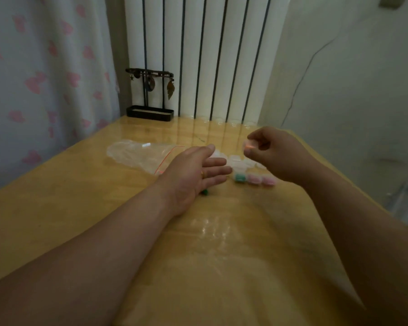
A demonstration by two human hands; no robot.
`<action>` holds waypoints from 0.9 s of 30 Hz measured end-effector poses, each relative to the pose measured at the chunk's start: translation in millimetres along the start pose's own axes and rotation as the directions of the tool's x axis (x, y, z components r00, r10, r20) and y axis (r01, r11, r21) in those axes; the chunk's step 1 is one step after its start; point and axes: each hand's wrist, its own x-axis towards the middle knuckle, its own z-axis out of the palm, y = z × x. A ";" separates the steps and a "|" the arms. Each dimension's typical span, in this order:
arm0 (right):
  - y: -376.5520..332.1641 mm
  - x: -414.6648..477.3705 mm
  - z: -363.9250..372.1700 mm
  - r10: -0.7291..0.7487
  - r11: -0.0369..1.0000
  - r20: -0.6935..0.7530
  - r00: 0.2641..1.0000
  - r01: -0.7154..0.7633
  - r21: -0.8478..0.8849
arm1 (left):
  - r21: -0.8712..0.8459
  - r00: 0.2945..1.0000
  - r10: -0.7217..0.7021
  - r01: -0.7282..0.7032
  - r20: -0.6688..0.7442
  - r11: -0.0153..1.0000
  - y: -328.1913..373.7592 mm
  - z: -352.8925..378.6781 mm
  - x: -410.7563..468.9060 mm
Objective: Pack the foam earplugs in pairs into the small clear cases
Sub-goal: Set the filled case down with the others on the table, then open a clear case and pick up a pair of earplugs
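Low in the frame, two bare forearms stretch over the glossy, honey-coloured wooden counter [68,184]. At centre the left hand [193,175] lies palm down, its fingers straight and relaxed and holding nothing. A small green foam earplug [204,192] peeks out at its lower edge. Just right of the hand sit three little rounded filled cases [254,179] in a row, one green and two pink. Above them the fingers of the right hand [276,154] pinch a blurred clear case [249,148] with a pinkish glow. Behind lie a cluster of empty cases [240,161] and a crinkled zip bag [139,154] with a red seal. Farther up stand a black jewellery stand [150,95], a ribbed white radiator [198,55] and a heart-printed curtain [45,67].
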 end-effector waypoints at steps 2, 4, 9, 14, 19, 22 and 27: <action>25.2 -6.9 -10.6 0.062 0.998 -0.037 0.997 -0.063 -0.028 | -0.046 1.000 -0.008 0.008 -0.003 0.999 0.7 1.3 -1.2; 49.5 -19.7 -13.5 0.126 0.991 -0.108 0.986 -0.130 -0.027 | -0.098 1.000 -0.015 0.014 -0.010 0.995 2.5 1.0 -1.2; 85.3 -45.2 -9.7 0.254 0.965 -0.010 0.967 -0.254 -0.068 | -0.149 0.999 -0.013 0.007 -0.035 0.989 3.0 1.5 -1.1; 88.4 -46.8 -11.1 0.275 0.953 0.069 0.959 -0.262 -0.155 | -0.122 0.999 -0.016 0.010 -0.050 0.993 0.3 1.8 -0.3; 86.6 -44.7 -8.4 0.293 0.948 0.098 0.951 -0.277 -0.154 | -0.139 0.998 -0.005 -0.004 -0.062 0.990 0.9 0.8 1.0; 83.2 -44.9 -9.6 0.319 0.942 0.125 0.940 -0.300 -0.150 | -0.197 0.997 -0.002 -0.012 -0.072 0.980 2.7 -0.4 2.0; 70.2 -43.8 -7.1 0.290 0.953 -0.034 0.956 -0.292 -0.085 | -0.268 0.986 0.077 -0.115 -0.150 0.956 11.1 -9.0 4.9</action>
